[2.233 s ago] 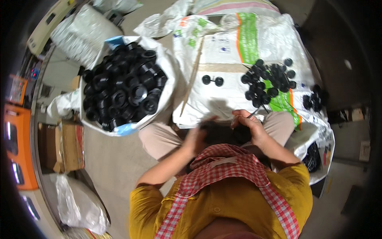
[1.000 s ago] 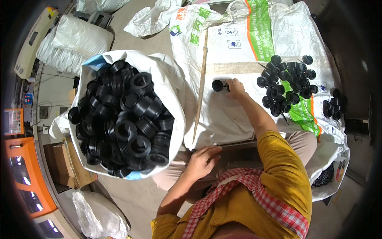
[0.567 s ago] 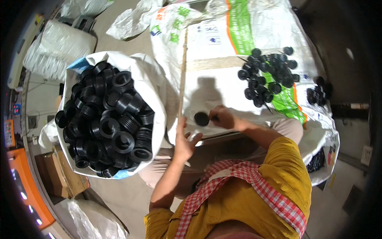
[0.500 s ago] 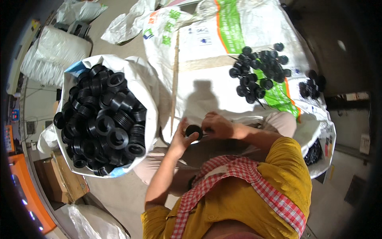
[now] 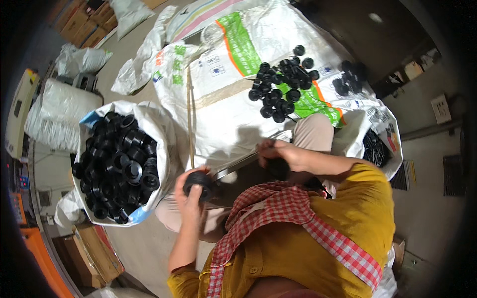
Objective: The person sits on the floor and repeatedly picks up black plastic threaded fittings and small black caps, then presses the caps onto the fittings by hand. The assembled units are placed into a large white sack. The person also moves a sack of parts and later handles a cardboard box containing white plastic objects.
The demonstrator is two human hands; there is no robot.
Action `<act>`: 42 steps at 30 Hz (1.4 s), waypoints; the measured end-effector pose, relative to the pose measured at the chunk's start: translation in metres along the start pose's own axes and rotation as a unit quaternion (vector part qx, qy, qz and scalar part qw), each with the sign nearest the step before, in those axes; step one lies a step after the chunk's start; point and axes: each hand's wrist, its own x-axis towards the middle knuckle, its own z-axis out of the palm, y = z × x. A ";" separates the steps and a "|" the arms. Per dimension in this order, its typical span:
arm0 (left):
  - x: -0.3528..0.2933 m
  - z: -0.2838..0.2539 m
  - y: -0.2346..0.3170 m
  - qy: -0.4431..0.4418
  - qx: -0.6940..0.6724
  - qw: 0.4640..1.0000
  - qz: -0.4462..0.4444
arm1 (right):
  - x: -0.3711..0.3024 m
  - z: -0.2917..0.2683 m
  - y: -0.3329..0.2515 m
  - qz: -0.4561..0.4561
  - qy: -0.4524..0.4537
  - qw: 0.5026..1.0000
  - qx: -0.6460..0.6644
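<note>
My left hand (image 5: 188, 191) is closed round a black ribbed plastic fitting (image 5: 198, 185), thumb across its face. Apart from it, to the right, my right hand (image 5: 281, 153) is curled over a dark rounded shape, too blurred and shaded to name. At my left stands a white woven sack (image 5: 166, 144) heaped with black threaded fittings (image 5: 121, 164). Ahead on a spread white sack (image 5: 218, 124) lies a pile of small black capped parts (image 5: 278, 89), some with thin stems.
A smaller cluster of black parts (image 5: 350, 78) lies at the far right. Near my right knee, an open white bag (image 5: 387, 119) holds thin black pieces (image 5: 376, 149). Cardboard boxes (image 5: 97, 253) stand at lower left; plastic-wrapped bundles (image 5: 67, 114) are behind the filled sack.
My hands, close together before, have moved apart: the left went left with the fitting, the right a little to the right. The whole view has shifted and turned.
</note>
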 end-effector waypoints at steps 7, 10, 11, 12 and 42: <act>-0.007 0.073 -0.038 -0.114 -0.176 0.957 -0.200 | 0.032 0.052 -0.001 -0.378 0.056 0.861 -0.335; -0.005 0.080 -0.043 -0.192 0.174 0.966 0.015 | 0.028 0.031 0.018 -0.353 0.191 0.854 -0.330; -0.003 0.082 -0.044 -0.166 0.410 0.870 0.218 | 0.025 -0.002 0.032 -0.352 0.219 0.893 -0.178; -0.011 0.077 -0.029 -0.172 0.482 0.821 0.255 | 0.009 -0.020 0.022 -0.347 0.315 0.819 -0.331; 0.034 0.005 0.085 0.101 0.832 0.446 0.316 | -0.115 -0.490 -0.202 -0.023 0.591 0.513 -0.622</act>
